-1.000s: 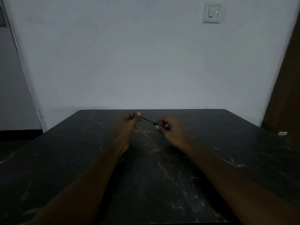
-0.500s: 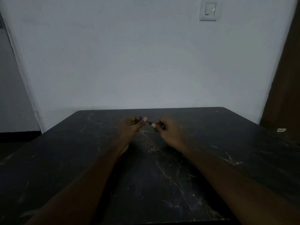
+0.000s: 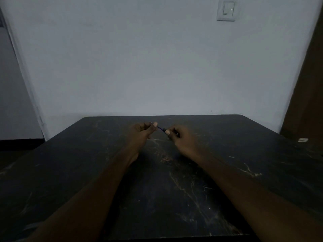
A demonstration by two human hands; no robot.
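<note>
Showing less of its length than a second ago, the pen point(image 3: 160, 128) hangs above the table point(image 3: 244, 145), pinched at either end by the left hand point(image 3: 142, 133) and right hand point(image 3: 183, 140), which have drawn together, likely pushing its parts shut.

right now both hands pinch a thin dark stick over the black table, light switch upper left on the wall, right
No: the head view shows the light switch upper right on the wall. The left hand and right hand do pinch the stick over the table.
</note>
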